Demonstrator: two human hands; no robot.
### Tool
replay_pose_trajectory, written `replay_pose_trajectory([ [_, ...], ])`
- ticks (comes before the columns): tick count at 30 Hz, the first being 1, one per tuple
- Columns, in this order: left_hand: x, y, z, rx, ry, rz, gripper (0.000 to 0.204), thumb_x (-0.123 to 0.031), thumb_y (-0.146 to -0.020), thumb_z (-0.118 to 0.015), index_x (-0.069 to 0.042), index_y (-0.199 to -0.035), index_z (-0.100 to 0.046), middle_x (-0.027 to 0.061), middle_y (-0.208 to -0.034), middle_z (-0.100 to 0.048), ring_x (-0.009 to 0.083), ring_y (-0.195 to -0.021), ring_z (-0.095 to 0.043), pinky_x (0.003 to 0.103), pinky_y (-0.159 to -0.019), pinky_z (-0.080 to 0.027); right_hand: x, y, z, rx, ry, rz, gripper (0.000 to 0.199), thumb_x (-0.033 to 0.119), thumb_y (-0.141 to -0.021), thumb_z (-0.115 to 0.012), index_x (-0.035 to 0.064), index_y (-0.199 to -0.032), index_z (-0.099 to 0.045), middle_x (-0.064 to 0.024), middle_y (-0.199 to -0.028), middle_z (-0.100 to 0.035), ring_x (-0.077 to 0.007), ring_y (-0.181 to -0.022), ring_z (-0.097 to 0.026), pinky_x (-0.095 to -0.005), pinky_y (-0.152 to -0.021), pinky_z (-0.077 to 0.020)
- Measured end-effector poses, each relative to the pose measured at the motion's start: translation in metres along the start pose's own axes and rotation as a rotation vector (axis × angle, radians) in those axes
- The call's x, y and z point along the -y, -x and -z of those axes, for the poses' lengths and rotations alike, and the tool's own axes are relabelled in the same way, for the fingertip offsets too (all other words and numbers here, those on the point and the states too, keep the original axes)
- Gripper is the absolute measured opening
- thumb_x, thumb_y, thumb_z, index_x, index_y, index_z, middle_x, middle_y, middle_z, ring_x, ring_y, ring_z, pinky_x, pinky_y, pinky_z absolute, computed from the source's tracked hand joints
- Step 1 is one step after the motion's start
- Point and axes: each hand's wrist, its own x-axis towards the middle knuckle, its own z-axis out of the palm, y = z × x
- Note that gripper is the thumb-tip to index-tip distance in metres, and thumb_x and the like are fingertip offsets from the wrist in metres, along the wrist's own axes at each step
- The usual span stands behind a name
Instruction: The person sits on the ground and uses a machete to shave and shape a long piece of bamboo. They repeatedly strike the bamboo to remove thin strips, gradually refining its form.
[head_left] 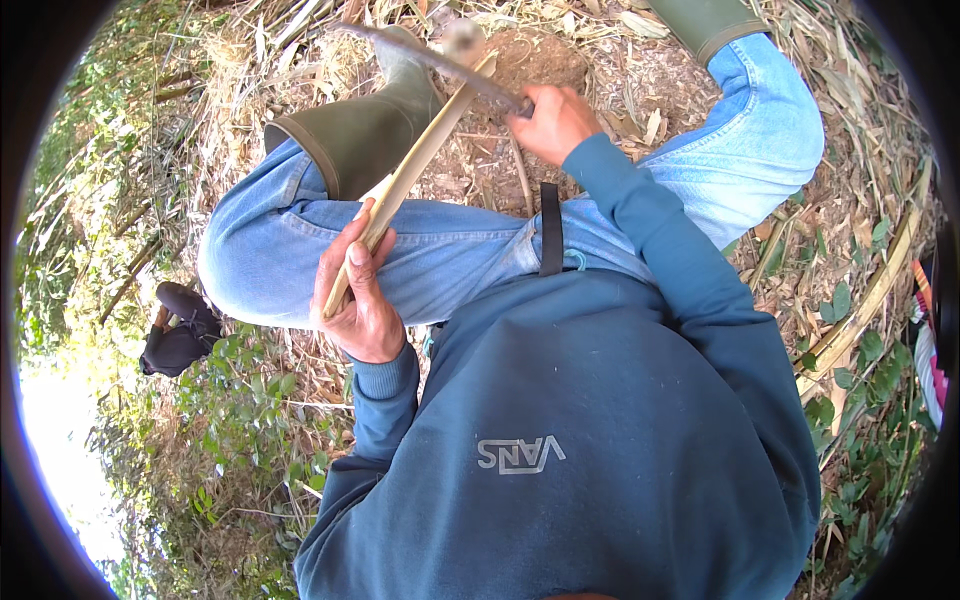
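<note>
My left hand (362, 300), close to my bent left knee, is closed round the lower end of a long, pale strip of split wood or bamboo (412, 165). The strip slants up and to the right, past my boot. My right hand (556, 124) grips the handle of a long machete (432, 60), slightly blurred. Its dark blade points to the upper left and crosses the strip near its far tip. Whether the edge touches the strip, I cannot tell.
My green rubber boots (365, 135) and jeans frame the work. Beyond the blade are a brown mound (540, 62) and a blurred pale round thing (462, 40). Dry leaves and shavings cover the ground. A dark-clothed figure (185, 330) is at left; a long pole (870, 300) lies at right.
</note>
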Motion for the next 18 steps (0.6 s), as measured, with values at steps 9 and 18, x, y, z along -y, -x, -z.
replay_pose_trajectory([
  [9,0.001,-0.001,0.000,-0.006,0.009,-0.018,0.029,-0.015,-0.101,-0.054,0.008,-0.117,-0.062,0.0274,-0.117,-0.064,0.0325,-0.110,-0.065,0.036,-0.085,-0.061,-0.006,-0.010,-0.001,0.000,0.013,-0.086,0.036,0.034,-0.083,-0.059,0.0054,-0.101,-0.071,-0.0210,-0.085,-0.070,-0.0355,-0.081,-0.070,-0.0468,-0.079,-0.0561],
  [18,-0.003,-0.004,0.008,0.124,0.015,-0.015,0.024,-0.008,-0.099,-0.055,0.007,-0.116,-0.064,0.0261,-0.120,-0.064,0.0314,-0.114,-0.063,0.037,-0.091,-0.058,0.008,0.020,0.026,-0.003,-0.119,0.199,0.029,0.027,-0.079,-0.065,-0.0015,-0.087,-0.067,-0.0200,-0.068,-0.064,-0.0326,-0.065,-0.066,-0.0439,-0.064,-0.0507],
])
